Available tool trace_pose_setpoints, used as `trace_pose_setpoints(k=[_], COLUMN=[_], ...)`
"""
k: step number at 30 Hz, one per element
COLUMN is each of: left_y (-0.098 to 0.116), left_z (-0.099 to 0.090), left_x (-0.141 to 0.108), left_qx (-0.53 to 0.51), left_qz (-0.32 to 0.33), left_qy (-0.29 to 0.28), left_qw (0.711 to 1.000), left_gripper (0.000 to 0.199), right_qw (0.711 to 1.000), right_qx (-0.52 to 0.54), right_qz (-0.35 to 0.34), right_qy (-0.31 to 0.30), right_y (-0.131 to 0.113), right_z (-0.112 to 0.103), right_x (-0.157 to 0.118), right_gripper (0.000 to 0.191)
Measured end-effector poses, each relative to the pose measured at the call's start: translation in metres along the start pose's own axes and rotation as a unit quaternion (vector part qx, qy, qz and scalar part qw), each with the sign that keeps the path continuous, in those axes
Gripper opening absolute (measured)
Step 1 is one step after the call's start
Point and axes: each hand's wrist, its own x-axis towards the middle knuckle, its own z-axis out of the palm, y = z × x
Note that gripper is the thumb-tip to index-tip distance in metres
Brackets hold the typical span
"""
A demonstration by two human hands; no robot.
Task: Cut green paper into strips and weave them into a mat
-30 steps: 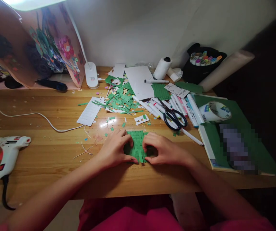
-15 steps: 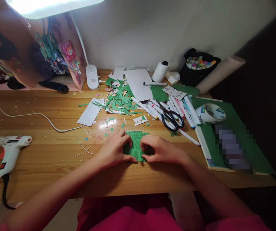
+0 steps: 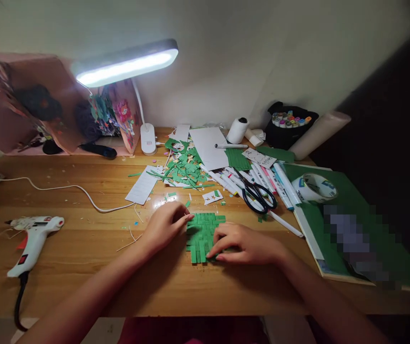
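Since the earlier frame, the left hand (image 3: 167, 224) has slid up to the top left of the green paper mat (image 3: 200, 239), and my view has tipped up, so the whole lamp (image 3: 129, 66) shows. The mat lies flat on the desk (image 3: 205, 298), between the two hands, below the scissors (image 3: 257, 198). I think its crossed strips could slip apart if one hand pulls harder than the other. A thin strip might also tear or bend if a fingertip catches its loose end. The left hand is curled, its thumb and first finger close together at the mat's edge; I can't tell if they pinch it. The right hand (image 3: 247, 244) comes in low from the right, fingers bent, with tips on the mat's lower right side. I can't tell if they grip a strip.
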Motion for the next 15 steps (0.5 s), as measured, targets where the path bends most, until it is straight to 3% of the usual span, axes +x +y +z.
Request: trace_pose_setpoints(k=[4,6,9,11,15], left_y=[-0.002,0.005,0.021,0.03,0.034], left_z=[0.002,0.007,0.019,0.025,0.026], left_x=[-0.001,-0.004,-0.012,-0.018,-0.023], left_qx=[0.047,0.065,0.081,0.069,0.033], left_qz=[0.023,0.084,0.208,0.253,0.288], left_qy=[0.038,0.024,-0.078,-0.151,-0.284], left_qw=[0.998,0.994,0.972,0.953,0.914], left_gripper=[0.018,0.017,0.024,0.044,0.075], right_qw=[0.999,0.994,0.961,0.942,0.94], right_qx=[0.035,0.073,0.052,-0.002,-0.112], right_qz=[0.006,0.048,0.137,0.153,0.12], right_qy=[0.007,0.073,0.233,0.298,0.299], right_y=[-0.005,-0.002,0.009,0.019,0.033], right_z=[-0.002,-0.003,-0.002,-0.001,0.0], right_x=[0.001,0.0,0.0,0.001,0.005], right_gripper=[0.023,0.023,0.017,0.012,0.017])
